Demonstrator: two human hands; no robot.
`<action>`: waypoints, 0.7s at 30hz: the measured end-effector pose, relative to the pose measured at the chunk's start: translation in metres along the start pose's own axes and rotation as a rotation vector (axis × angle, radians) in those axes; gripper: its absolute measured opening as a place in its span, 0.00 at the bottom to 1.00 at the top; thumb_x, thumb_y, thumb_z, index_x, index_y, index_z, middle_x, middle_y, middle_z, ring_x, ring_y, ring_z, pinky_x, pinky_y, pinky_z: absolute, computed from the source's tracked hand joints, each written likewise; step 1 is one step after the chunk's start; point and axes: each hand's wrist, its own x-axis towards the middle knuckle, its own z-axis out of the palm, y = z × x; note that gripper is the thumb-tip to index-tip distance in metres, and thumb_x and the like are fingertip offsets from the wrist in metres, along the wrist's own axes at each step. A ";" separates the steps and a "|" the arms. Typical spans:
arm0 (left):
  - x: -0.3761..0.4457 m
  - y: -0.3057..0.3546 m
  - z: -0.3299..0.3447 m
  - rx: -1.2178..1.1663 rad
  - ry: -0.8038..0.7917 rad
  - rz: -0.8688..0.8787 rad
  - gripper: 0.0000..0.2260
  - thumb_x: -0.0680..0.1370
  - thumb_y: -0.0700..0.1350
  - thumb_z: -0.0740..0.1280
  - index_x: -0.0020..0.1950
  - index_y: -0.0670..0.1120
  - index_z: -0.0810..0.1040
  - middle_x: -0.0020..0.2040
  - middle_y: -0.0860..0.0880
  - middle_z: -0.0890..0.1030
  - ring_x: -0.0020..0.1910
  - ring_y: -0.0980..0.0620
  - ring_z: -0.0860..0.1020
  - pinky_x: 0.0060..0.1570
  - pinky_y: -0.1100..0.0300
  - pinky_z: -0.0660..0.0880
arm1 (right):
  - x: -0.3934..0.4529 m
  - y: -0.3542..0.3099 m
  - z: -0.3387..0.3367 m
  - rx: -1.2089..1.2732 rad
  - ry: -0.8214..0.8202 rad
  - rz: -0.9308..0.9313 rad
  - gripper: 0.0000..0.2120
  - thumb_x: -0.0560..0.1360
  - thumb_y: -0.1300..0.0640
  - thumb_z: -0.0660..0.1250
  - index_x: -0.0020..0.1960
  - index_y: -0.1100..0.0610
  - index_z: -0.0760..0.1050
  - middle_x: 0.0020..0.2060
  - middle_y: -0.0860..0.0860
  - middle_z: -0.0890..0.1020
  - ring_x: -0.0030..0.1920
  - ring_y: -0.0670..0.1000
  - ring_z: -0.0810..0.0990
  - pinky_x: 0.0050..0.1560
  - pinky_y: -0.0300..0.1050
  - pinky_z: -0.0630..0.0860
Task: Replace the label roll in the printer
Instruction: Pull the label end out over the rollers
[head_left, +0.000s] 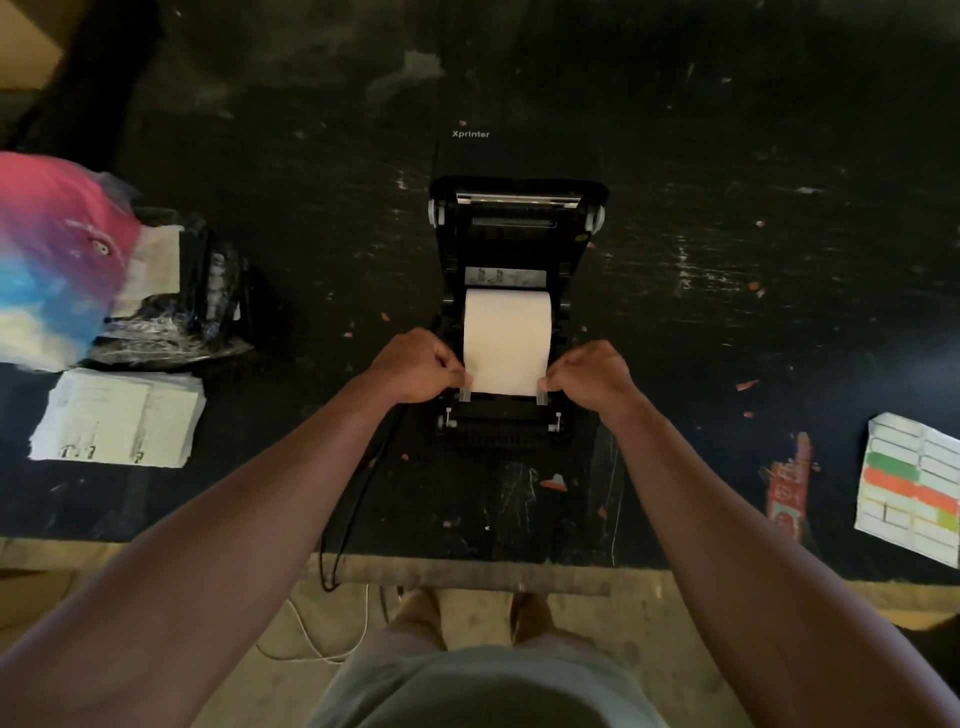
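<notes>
A black label printer (519, 244) stands open in the middle of the dark table, its lid tilted back. A white label roll (506, 332) sits in its bay, with the free end drawn forward towards the front guides. My left hand (418, 366) pinches the left corner of that paper end. My right hand (589, 374) pinches the right corner. Both hands lie just above the grey guide tabs at the printer's front.
A black cable (353, 499) runs from the printer over the table's front edge. A stack of papers (117, 418) and a plastic-wrapped bundle (192, 301) lie at the left, beside a pink and blue cloth (52, 249). A coloured label sheet (911, 486) lies at the right.
</notes>
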 end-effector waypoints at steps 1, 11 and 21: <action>0.001 0.001 -0.001 -0.013 0.010 -0.007 0.06 0.75 0.52 0.79 0.40 0.58 0.84 0.48 0.58 0.87 0.46 0.61 0.82 0.55 0.60 0.75 | 0.001 -0.002 -0.002 -0.010 -0.010 0.010 0.08 0.75 0.56 0.78 0.51 0.61 0.87 0.49 0.54 0.88 0.52 0.54 0.86 0.56 0.46 0.78; 0.003 0.005 -0.004 -0.032 -0.030 -0.024 0.04 0.76 0.49 0.79 0.43 0.55 0.86 0.54 0.53 0.88 0.55 0.54 0.83 0.66 0.50 0.77 | 0.001 -0.003 -0.008 -0.025 -0.049 -0.017 0.06 0.75 0.53 0.78 0.47 0.56 0.87 0.48 0.53 0.87 0.55 0.54 0.85 0.65 0.53 0.80; 0.004 0.003 -0.003 -0.086 0.015 -0.077 0.05 0.72 0.50 0.81 0.46 0.53 0.88 0.53 0.52 0.89 0.52 0.57 0.83 0.61 0.56 0.77 | -0.001 -0.005 -0.009 -0.069 -0.018 -0.066 0.07 0.77 0.55 0.77 0.49 0.58 0.87 0.48 0.51 0.87 0.55 0.54 0.85 0.64 0.54 0.80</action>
